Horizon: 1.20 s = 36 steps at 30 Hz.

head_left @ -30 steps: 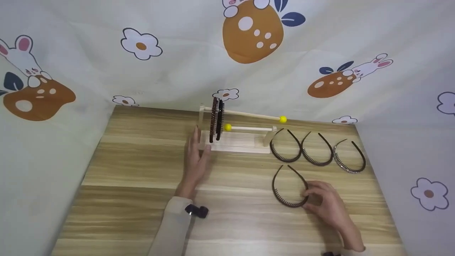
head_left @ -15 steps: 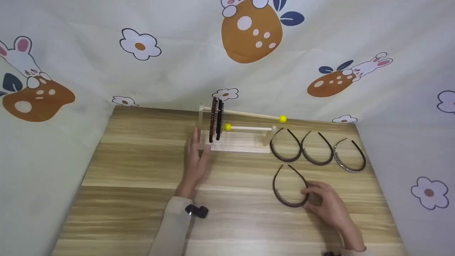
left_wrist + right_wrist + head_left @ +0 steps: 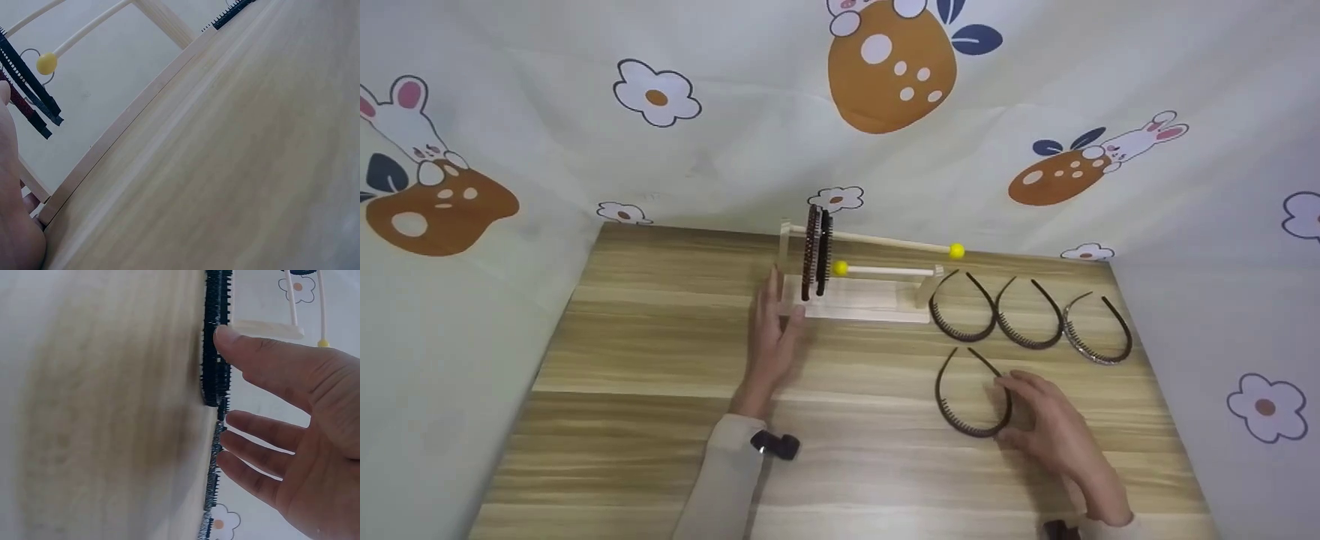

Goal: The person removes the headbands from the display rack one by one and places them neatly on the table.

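My left hand (image 3: 772, 337) rests against the left end of a wooden stand (image 3: 855, 313), its fingers straight along the side and the thumb at the front corner. On the stand's rear rod, at the left, hang a brown toothed headband (image 3: 808, 255) and a black one (image 3: 824, 255). At the right, a dark toothed headband (image 3: 975, 431) lies on the table, and my right hand (image 3: 1054, 420) is spread beside it. In the right wrist view the thumb touches that headband (image 3: 210, 382), while the other fingers are apart and nearly straight.
Three more headbands lie in a row right of the stand: a dark one (image 3: 964, 337), another dark one (image 3: 1031, 345) and a glittery one (image 3: 1099, 360). The stand's two rods end in yellow balls (image 3: 956, 251). Behind the wooden table (image 3: 660, 337) hangs a patterned cloth (image 3: 735, 165).
My right hand's fingers have spread from their hold on the headband, and the index finger has moved up along its side. The headband, stand and left hand have stayed in place.
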Motion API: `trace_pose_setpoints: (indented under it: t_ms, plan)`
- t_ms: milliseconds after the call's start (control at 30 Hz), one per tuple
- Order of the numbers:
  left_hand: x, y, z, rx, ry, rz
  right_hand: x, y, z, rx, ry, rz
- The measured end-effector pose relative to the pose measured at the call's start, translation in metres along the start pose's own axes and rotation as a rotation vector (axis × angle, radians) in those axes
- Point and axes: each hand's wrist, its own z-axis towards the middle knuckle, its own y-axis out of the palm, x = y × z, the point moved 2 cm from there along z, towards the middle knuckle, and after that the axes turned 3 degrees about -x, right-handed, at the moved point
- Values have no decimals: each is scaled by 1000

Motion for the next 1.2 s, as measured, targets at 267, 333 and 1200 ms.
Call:
trace_pose_setpoints:
  t_ms: [267,333,1200]
  plan:
    - [0,0,0,8,11,-2,-18,-4,15,80,-72,26]
    - [-1,0,0,7,4,2,-24,-3,21,108,-82,34]
    - [-1,0,0,-1,-23,10,-88,12,78,396,-112,499]
